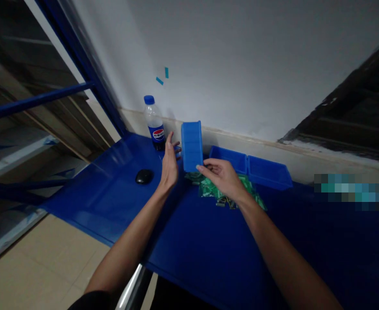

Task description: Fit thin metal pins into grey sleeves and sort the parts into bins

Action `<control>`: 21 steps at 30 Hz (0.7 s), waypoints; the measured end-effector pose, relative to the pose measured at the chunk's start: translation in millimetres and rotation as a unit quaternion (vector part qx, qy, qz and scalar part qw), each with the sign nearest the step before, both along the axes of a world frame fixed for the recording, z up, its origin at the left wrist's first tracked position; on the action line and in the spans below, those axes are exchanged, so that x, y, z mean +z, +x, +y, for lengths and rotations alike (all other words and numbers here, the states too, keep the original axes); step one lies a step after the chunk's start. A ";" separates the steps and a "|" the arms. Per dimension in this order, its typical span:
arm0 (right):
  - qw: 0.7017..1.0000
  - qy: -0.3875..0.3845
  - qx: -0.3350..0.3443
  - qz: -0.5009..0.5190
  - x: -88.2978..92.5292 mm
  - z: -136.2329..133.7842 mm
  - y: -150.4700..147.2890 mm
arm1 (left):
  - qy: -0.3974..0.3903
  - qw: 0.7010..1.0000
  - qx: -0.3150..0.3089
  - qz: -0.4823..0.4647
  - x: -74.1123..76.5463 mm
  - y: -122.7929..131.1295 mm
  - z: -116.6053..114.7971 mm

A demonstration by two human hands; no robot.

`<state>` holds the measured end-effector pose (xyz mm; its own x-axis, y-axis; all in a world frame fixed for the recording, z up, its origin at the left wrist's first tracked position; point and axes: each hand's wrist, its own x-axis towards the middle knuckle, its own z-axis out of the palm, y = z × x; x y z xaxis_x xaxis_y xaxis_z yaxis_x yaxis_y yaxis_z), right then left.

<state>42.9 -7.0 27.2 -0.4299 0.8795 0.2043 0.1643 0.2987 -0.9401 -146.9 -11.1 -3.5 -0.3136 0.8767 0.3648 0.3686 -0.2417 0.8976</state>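
Note:
A small blue plastic bin (192,146) is held up on end above the table. My right hand (223,176) pinches its lower right corner between thumb and fingers. To the left of the bin, my left hand (170,161) is open, its fingers spread beside the bin's side; whether they touch it I cannot tell. Beneath my right hand lies a pile of green-and-clear small packets (208,189), with some small metallic pieces (221,202) at its front edge. Part of the pile is hidden by my right hand.
Two more blue bins (268,172) stand side by side against the wall. A cola bottle (153,122) with a blue cap stands at the back left, and a black computer mouse (144,176) lies in front of it. The blue table (202,245) ends at a front edge near my body.

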 end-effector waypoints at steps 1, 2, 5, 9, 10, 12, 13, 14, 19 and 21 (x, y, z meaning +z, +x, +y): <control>1.000 0.008 0.002 0.007 3.3 7.7 1.2 | -0.018 1.000 -0.004 -0.001 -5.9 -2.2 3.1; 1.000 0.024 0.000 0.001 7.1 16.4 2.6 | -0.037 0.999 -0.018 0.015 -11.5 -2.6 4.8; 0.990 0.122 -0.005 -0.074 18.9 45.0 5.7 | -0.082 0.986 -0.078 0.121 -24.4 6.6 2.5; 0.922 0.287 0.056 -0.255 23.4 74.0 4.8 | -0.077 0.947 -0.143 0.276 -29.4 25.6 -8.4; 0.900 0.314 0.069 -0.294 20.8 78.1 3.9 | -0.073 0.943 -0.149 0.287 -29.0 28.1 -10.7; 0.860 0.352 0.084 -0.359 11.6 83.2 2.1 | -0.066 0.941 -0.159 0.292 -27.4 29.4 -13.6; 0.845 0.363 0.085 -0.382 5.8 84.5 1.3 | -0.064 0.941 -0.161 0.290 -26.3 28.6 -14.4; 0.837 0.369 0.080 -0.395 -0.1 85.2 0.7 | -0.065 0.943 -0.159 0.286 -25.2 27.3 -15.0; 0.857 0.350 0.047 -0.375 -16.7 83.5 3.2 | -0.027 0.963 -0.067 0.258 -21.2 21.3 -16.0; 0.883 0.324 0.037 -0.337 -15.6 79.4 8.4 | -0.004 0.962 -0.027 0.271 -22.4 20.6 -15.3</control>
<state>51.3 72.4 11.6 -0.6974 0.6365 0.3294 0.5788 0.7713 -0.2648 -126.3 -26.4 -25.9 -0.0329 0.8894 0.4559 0.7706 -0.2679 0.5783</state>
